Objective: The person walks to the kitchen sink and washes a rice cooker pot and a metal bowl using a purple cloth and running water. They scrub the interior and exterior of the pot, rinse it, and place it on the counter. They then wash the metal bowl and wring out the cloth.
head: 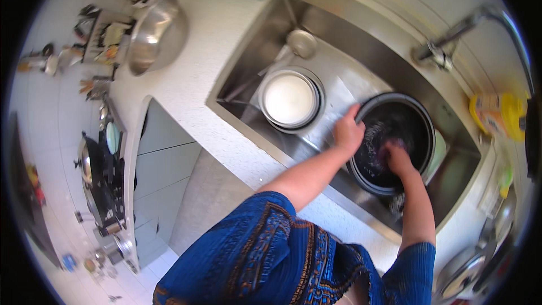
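Note:
My left hand point(349, 133) grips the near left rim of a round dark pot point(431, 135) in the stainless steel sink point(347, 61). Inside the pot, my right hand point(397, 156) presses something pinkish, blurred and partly covered by the fingers, against the dark inner wall or bottom. Wet, foamy streaks show around it. Left of the pot stands a stack of round bowls or pots with a white one point(289, 99) on top. A metal ladle point(301, 44) lies behind the stack. Part of a pale green item point(438, 152) shows beyond the pot's right side.
A curved faucet point(457, 34) rises behind the sink. A yellow container point(497, 112) stands at the right. On the counter point(199, 80) at left is a large steel bowl point(163, 38); a stove with a wok point(89, 161) lies farther left. Lidded pans point(461, 271) sit at lower right.

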`<state>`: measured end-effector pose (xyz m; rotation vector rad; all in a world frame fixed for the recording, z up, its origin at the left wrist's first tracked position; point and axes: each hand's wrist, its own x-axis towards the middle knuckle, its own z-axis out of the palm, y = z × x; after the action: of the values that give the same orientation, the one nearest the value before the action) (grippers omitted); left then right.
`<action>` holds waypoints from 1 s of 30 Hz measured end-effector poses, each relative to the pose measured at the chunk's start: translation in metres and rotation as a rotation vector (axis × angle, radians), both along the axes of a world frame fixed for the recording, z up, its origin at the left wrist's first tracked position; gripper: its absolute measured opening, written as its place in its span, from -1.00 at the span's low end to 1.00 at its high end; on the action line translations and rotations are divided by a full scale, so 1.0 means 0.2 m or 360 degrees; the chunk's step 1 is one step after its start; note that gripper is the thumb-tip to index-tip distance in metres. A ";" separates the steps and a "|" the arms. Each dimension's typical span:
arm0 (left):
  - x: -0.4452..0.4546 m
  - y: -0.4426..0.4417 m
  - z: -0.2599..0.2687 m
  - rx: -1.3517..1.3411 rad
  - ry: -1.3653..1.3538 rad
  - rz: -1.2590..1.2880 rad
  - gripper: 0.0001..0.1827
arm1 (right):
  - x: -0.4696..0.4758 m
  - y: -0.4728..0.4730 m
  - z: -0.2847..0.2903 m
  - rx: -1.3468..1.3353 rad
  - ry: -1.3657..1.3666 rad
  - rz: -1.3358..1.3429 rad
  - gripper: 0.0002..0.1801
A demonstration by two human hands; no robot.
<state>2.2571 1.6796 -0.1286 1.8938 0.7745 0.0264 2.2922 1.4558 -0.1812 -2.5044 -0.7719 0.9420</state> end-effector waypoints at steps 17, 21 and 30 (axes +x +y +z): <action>-0.04 0.03 0.13 0.0134 -0.0036 0.0013 -0.50 | -0.09 0.32 0.02 0.0438 -0.1214 -0.0070 -0.73; 0.03 0.15 0.16 0.0428 -0.0578 0.0124 -0.44 | -0.15 0.30 0.01 0.0121 -0.0850 0.0036 -0.72; -0.29 2.00 0.45 -0.0341 -0.0872 0.1005 -0.63 | -0.19 0.09 0.35 0.0289 -0.0437 -0.0530 -0.54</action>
<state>2.1988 2.0786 -0.0387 1.2830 0.9089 0.7891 2.2549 1.4734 -0.1112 -2.5203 -0.4672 0.4030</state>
